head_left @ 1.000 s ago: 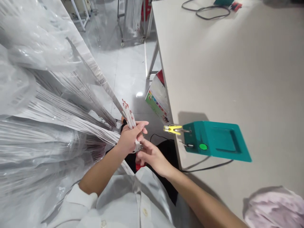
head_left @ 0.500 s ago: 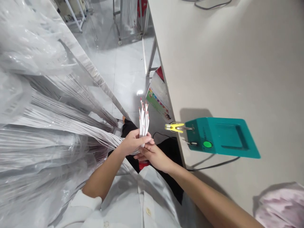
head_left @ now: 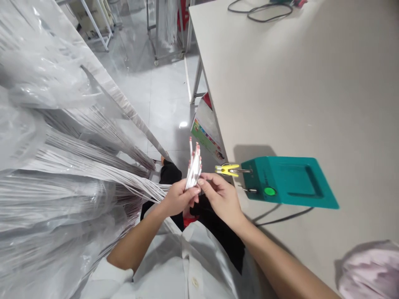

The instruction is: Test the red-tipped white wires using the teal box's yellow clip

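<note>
A bundle of thin white wires [head_left: 193,170] with reddish tips stands up from my left hand [head_left: 176,198], which is closed around it. The rest of those wires trails off to the left. On the bundle's right side, below the tips, the thumb and index finger of my right hand [head_left: 223,198] pinch some of the wires; exactly how many is hidden. Just right of that hand, a yellow clip [head_left: 228,169] juts over the table edge. It is attached to a teal tester-like device [head_left: 299,180] with a green button [head_left: 269,191].
Bunches of white wires under clear plastic [head_left: 56,199] cover the left side. The pale table [head_left: 280,95] fills the right, with a black cable [head_left: 268,12] at its far end and pink cloth [head_left: 370,270] near me. A printed box [head_left: 207,135] stands below the table edge.
My right hand has come up from beneath the bundle to its right side and now pinches wires there. The bundle has shifted slightly right and down; my left hand still grips it.
</note>
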{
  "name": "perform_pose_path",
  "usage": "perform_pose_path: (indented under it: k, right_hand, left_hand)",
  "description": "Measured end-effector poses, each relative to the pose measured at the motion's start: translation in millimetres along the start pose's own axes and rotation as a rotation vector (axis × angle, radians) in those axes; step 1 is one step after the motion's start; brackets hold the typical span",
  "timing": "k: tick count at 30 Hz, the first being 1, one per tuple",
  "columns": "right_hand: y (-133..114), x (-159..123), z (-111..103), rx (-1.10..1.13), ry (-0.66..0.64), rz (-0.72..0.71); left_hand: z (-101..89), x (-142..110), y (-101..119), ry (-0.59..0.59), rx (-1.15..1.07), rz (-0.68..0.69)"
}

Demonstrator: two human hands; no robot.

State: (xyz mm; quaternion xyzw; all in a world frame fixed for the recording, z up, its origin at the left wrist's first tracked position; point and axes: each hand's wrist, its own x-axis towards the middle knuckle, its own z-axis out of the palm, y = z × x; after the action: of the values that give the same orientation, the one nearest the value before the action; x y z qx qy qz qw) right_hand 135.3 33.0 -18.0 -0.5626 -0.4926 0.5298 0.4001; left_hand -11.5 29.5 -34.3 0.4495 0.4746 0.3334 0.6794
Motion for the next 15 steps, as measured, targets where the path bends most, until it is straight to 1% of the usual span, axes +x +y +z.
perform_pose_path:
  k: [2, 3, 5, 7, 10, 12, 13, 15]
  right_hand:
    - [0.4, 0.4, 1.3, -0.004, -0.023, -0.003]
    - [1.1, 0.5, 1.7, 0.002, -0.019, 0.001]
    - [2.6, 0.2, 2.0, 0.042, 0.004, 0.019]
    - [3.6, -0.8, 2.1, 0.096, 0.009, 0.039]
    - [5.2, -2.7, 1.8, 0.113, -0.038, 0.044]
    - [6.9, -3.5, 1.5, 0.064, -0.083, -0.003]
    - [7.7, -3.7, 1.5, 0.03, -0.102, -0.039]
    - [8.8, -3.9, 1.7, -0.041, -0.13, -0.113]
  left_hand:
    - [2.0, -3.6, -0.7, -0.052, 0.036, -0.012]
    - [2.8, -4.4, -1.5, -0.055, 0.02, -0.022]
    - [3.8, -4.0, -3.3, -0.019, -0.061, -0.043]
    - [4.3, -1.6, -3.9, 0.062, -0.161, -0.053]
    - [4.3, 3.4, -1.2, 0.295, -0.269, -0.038]
    - [4.8, 5.2, 3.3, 0.41, -0.303, -0.006]
    - [5.6, 5.1, 6.4, 0.428, -0.305, 0.007]
    - [8.3, 2.8, 13.5, 0.417, -0.279, 0.02]
